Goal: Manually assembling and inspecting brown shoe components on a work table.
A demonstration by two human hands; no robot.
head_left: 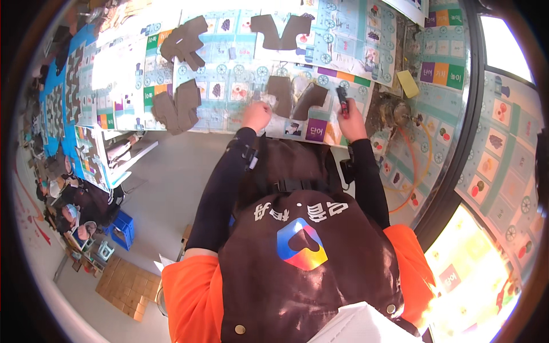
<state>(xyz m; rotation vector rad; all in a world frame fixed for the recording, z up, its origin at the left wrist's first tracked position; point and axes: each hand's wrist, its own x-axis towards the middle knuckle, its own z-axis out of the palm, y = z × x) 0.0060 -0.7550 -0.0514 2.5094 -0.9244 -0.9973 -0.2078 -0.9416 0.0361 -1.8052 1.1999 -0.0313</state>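
On the patterned table cover (229,123), a brown flat V-shaped piece (280,94), leather or cloth, lies in front of me with a shiny strip down its middle. Just left of it is my left hand (258,116), its fingers curled together. A whitish, see-through scrap shows by those fingers; whether they grip it is unclear. My right hand (353,124), right of the piece, is closed round a small black and red hand tool (343,102) that points away from me. Its exact kind does not show.
More brown cut pieces lie at the left (177,108), farther back (184,43) and at the far middle (281,31). To the right are a yellow pad (408,84), a stained round pot (402,113) and an orange hose (409,154). A blue crate (121,230) stands on the floor.
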